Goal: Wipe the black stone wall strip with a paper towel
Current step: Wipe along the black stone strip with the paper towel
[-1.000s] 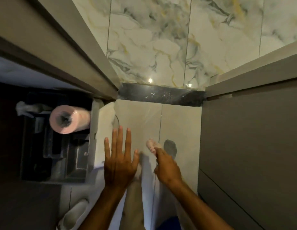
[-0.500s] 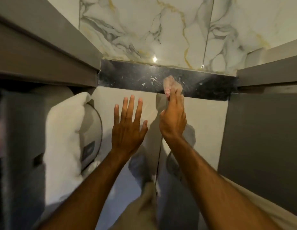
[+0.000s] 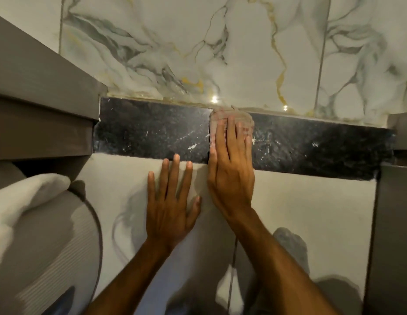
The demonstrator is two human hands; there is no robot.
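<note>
The black stone strip runs across the wall between marble tiles above and pale tiles below, speckled with white marks. My right hand lies flat over its middle, pressing a pinkish paper towel against the stone; the towel shows above and beside my fingers. My left hand rests flat on the pale tile just below the strip, fingers spread, holding nothing. Its fingertips reach the strip's lower edge.
A grey frame juts out on the left and a grey panel stands on the right, closing in the strip. A white rounded fixture sits at lower left. Marble wall tiles fill the top.
The view has closed in on the wall. My right hand went from holding the towel by the fingertips to pressing it flat on the strip. My left hand came to rest on the tile.
</note>
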